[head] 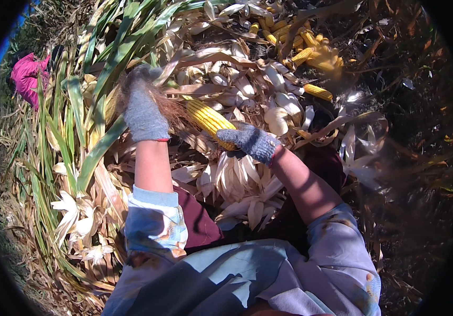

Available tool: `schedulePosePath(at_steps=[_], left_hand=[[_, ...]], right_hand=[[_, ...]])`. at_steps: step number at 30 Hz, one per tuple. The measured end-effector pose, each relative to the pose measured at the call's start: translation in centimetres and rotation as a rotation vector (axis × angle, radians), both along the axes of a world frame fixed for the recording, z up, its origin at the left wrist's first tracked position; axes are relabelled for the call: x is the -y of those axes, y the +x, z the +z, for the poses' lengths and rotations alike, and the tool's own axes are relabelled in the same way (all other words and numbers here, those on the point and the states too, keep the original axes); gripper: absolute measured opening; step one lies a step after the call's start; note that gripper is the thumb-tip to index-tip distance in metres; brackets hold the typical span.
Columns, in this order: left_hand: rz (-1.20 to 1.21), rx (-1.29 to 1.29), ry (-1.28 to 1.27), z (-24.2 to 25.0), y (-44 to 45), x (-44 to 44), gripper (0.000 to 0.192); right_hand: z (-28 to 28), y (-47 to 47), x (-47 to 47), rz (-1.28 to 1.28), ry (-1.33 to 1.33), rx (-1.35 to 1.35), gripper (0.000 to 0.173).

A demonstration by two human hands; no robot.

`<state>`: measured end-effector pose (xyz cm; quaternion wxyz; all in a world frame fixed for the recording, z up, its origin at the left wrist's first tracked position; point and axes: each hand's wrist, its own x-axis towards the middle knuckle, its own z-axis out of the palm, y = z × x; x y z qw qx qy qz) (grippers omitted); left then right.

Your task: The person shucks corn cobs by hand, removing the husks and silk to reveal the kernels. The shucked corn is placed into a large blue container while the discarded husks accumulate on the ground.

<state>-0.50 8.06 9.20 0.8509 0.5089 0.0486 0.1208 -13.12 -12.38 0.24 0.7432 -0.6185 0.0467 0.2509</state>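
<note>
My right hand (250,140), in a grey knit glove, is closed around the lower end of a yellow corn cob (208,118) with its kernels bare. The cob slants up and to the left, its far end close to a tuft of brown corn silk (173,108). My left hand (143,102), in a similar glove, is raised beside green and dry corn leaves, with silk around its fingers; whether it grips anything is hard to see. Pale dry husks (246,185) lie below the cob, between my knees.
Several bare yellow cobs (301,55) are heaped at the upper right, and a single cob (318,92) lies nearer. Cut corn stalks and leaves (64,138) cover the left side. A person in a pink top (28,79) is at the far upper left.
</note>
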Motion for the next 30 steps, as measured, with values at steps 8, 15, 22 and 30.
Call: schedulePosePath(at_steps=[8,15,22,30], left_hand=[[-0.086,-0.048,-0.158,-1.2,1.4,-1.5,0.029],[-0.243,-0.143,-0.130,0.1,-0.7,-0.4,0.030],[-0.423,-0.248,-0.063,-2.1,-1.9,3.2,0.034],[-0.579,0.179,0.624,-8.3,-2.0,6.7,0.036]], right_hand=[[-5.3,-1.6,-2.4,-0.065,0.366,-0.523,0.047],[1.3,6.4,6.9,-0.662,1.058,0.425,0.034],[3.1,2.2,3.6,-0.459,0.200,0.342,0.039],[4.1,0.8,1.6,-0.245,0.001,0.434,0.041]])
